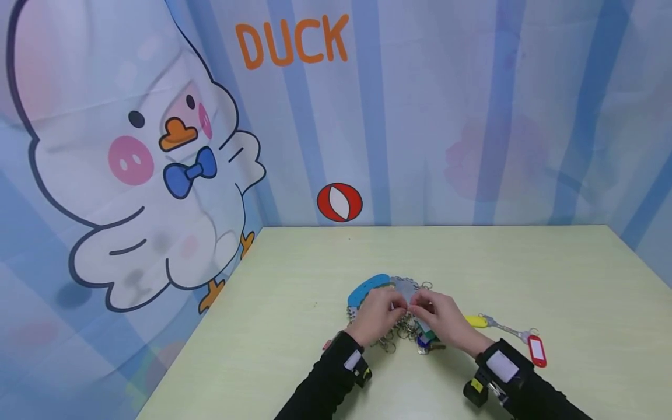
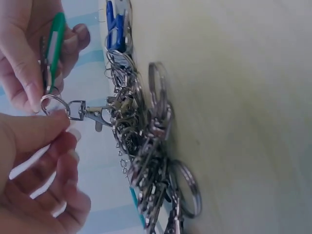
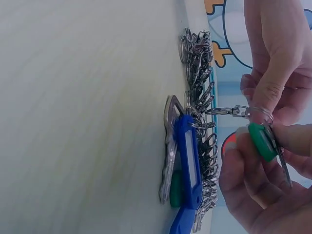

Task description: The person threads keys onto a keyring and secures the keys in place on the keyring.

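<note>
While both hands work close together over the table, the left hand pinches a split ring between thumb and fingertip. Opposite it, the right hand grasps a green tag together with a silver key, fingers curled round them. Tag and key sit right at the ring, above the tabletop; whether they are threaded fully onto it, cannot tell.

Ring hangs from a swivel clasp, which runs to a dense row of metal clasps and rings. Row lies beneath and just beyond the hands, along a curved blue strip. Near its right-hand part, a blue tag with a pale label; a notched key beside it, a second green piece partly hidden behind.

To the right, apart from the row, a yellow tag and a red tag lie with silver keys between them. Yellow one partly covered by the right forearm.

Black sleeves on both arms. Behind the table, a blue striped backdrop: large white duck, orange lettering, red-and-white ball.
</note>
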A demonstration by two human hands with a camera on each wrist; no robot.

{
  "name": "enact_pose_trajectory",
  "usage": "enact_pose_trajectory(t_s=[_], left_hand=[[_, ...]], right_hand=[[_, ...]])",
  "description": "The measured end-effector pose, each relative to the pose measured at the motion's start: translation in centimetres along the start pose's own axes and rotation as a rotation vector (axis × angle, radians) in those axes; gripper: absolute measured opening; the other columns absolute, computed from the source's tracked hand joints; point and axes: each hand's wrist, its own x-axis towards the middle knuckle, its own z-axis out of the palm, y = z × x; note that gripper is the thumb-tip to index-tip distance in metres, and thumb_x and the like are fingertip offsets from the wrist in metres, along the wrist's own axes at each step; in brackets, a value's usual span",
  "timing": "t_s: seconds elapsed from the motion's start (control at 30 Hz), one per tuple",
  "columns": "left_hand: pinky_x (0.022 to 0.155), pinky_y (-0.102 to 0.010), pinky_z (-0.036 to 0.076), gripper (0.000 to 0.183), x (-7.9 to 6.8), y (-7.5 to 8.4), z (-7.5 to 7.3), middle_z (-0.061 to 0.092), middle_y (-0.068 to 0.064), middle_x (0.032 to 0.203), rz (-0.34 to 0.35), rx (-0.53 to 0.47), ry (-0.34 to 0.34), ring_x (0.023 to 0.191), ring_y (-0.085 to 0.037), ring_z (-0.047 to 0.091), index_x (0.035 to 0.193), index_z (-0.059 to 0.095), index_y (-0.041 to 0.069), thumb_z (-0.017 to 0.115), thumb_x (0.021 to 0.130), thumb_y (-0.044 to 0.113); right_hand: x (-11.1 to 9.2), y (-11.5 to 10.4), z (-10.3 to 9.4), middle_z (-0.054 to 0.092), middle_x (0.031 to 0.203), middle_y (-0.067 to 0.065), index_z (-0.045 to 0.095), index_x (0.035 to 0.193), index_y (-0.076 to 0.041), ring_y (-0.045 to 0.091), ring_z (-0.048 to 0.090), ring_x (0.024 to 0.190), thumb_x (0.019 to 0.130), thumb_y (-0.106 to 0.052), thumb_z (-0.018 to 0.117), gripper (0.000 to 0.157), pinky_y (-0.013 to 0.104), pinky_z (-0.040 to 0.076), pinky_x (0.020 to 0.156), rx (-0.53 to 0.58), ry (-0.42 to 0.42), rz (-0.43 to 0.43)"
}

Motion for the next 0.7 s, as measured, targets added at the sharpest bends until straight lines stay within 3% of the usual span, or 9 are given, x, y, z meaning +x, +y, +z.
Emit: enact_pose_trajectory(t_s=[0.23, 0.3, 0.53, 0.7], left_hand=[[0.057, -0.014, 0.039, 0.008, 0.09, -0.26, 0.11, 0.064, 0.002, 0.078, -0.113, 0.008, 0.027, 0.066, -0.003, 0.049, 0.082, 0.069, 0.011, 0.065, 0.089, 0.010], [0.058, -0.014, 0.039, 0.005, 0.04, -0.27, 0.07, 0.063, 0.001, 0.080, -0.097, 0.011, 0.009, 0.068, -0.006, 0.051, 0.086, 0.069, 0.011, 0.064, 0.089, 0.010], [0.066, -0.015, 0.037, 0.007, -0.09, -0.40, 0.04, 0.062, 0.002, 0.083, 0.065, 0.053, -0.019, 0.077, -0.013, 0.055, 0.092, 0.072, 0.014, 0.066, 0.090, 0.013], [0.068, -0.014, 0.039, 0.006, -0.06, -0.42, 0.04, 0.063, 0.003, 0.084, 0.062, 0.046, -0.023, 0.079, -0.013, 0.058, 0.088, 0.072, 0.014, 0.066, 0.090, 0.014]], right_hand=[[-0.06, -0.17, 0.13, 0.060, 0.079, 0.000, 0.060, 0.088, -0.009, 0.002, 0.047, 0.066, 0.092, -0.009, 0.062, 0.005, 0.019, 0.041, 0.059, -0.043, -0.030, 0.010], [-0.05, -0.17, 0.10, 0.060, 0.079, 0.001, 0.061, 0.088, -0.008, 0.002, 0.047, 0.066, 0.093, -0.008, 0.061, 0.005, 0.019, 0.041, 0.059, -0.038, -0.030, 0.011], [0.07, -0.08, -0.20, 0.063, 0.086, 0.005, 0.061, 0.090, -0.008, 0.006, 0.050, 0.072, 0.095, -0.010, 0.058, 0.006, 0.019, 0.043, 0.064, 0.005, -0.009, 0.046], [0.17, 0.08, -0.26, 0.064, 0.089, 0.003, 0.061, 0.090, -0.009, 0.008, 0.052, 0.078, 0.095, -0.010, 0.059, 0.005, 0.021, 0.048, 0.073, 0.020, 0.011, 0.062]])
